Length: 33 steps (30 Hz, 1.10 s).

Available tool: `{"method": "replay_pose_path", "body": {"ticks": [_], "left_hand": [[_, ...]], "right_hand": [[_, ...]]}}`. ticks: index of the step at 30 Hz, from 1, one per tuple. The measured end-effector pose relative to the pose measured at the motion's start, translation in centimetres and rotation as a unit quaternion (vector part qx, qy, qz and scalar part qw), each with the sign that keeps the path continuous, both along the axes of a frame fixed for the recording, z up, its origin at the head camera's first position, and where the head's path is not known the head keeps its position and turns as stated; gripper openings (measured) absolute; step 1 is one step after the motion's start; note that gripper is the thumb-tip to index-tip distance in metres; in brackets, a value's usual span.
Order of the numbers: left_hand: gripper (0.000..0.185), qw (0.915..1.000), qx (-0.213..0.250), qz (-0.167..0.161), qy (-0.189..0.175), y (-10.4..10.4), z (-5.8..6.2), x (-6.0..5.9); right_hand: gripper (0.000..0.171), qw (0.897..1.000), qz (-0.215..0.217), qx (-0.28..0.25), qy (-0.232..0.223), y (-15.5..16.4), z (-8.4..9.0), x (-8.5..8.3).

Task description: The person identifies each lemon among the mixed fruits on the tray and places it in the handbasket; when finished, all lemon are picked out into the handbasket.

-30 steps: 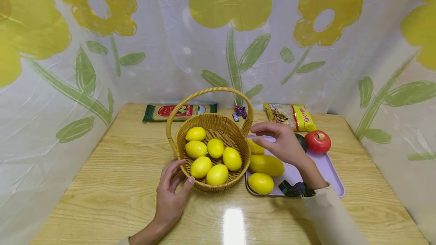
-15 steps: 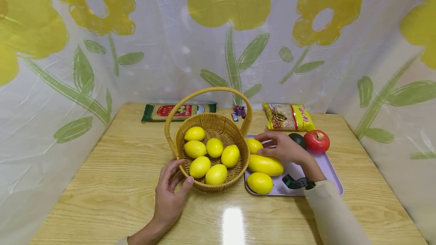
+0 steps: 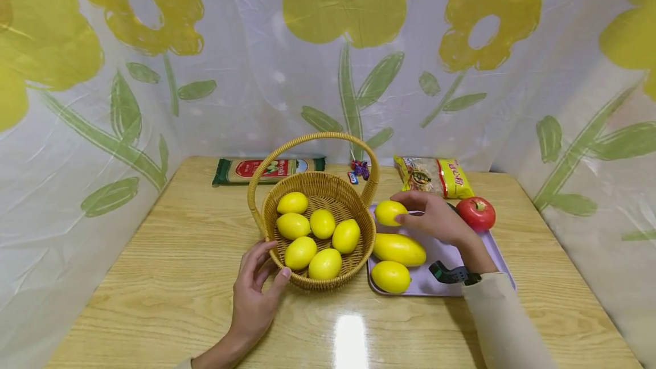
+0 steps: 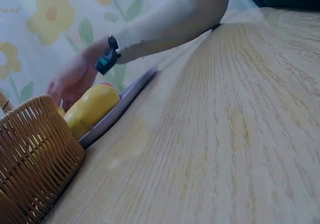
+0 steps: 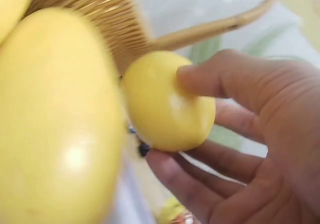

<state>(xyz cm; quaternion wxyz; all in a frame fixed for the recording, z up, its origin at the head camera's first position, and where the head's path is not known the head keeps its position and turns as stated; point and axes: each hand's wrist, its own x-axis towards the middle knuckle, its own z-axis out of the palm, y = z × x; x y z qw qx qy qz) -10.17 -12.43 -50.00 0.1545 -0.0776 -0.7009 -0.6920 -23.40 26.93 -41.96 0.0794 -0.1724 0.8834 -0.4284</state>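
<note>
My right hand (image 3: 434, 218) pinches a lemon (image 3: 390, 213) between thumb and fingers, above the back left corner of the lilac tray (image 3: 441, 285). In the right wrist view the thumb presses one side of this lemon (image 5: 160, 101) and the fingers curve under the other. My left hand (image 3: 256, 292) holds the wicker basket (image 3: 320, 282) at its front left rim, index finger and thumb on the edge. Several lemons (image 3: 302, 253) lie inside, under the tall arched handle. On the tray, a long yellow fruit (image 3: 400, 249) and another lemon (image 3: 390, 277) lie beside the basket.
A red round fruit (image 3: 476, 213) sits at the tray's back right; a dark fruit is mostly hidden behind my right hand. Along the back lie a green-ended packet (image 3: 256, 171), wrapped sweets (image 3: 360, 169) and a yellow bag (image 3: 435, 177). Printed curtains enclose the table.
My right hand came down onto the lemon at the tray's back left, gripped it and lifted it slightly. My left hand and the basket stay in place.
</note>
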Motion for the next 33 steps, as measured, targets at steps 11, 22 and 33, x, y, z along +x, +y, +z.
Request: {"method": "replay_pose_path", "body": {"ticks": [11, 22, 33], "left_hand": [[0.056, 1.0, 0.001, 0.004, -0.005, 0.0, 0.1, 0.1], [0.056, 1.0, 0.001, 0.006, -0.005, 0.1, 0.0, 0.1], [0.055, 1.0, 0.0, 0.006, 0.001, 0.0, 0.0, 0.0]], "right_hand": [[0.045, 0.986, 0.062, -0.154, 0.0, 0.2, 2.9, 1.5], [0.042, 0.987, 0.048, -0.051, 0.144, -6.8, 1.1, 2.7], [0.036, 0.96, -0.004, 0.043, 0.277, -8.3, 1.3, 3.7]]}}
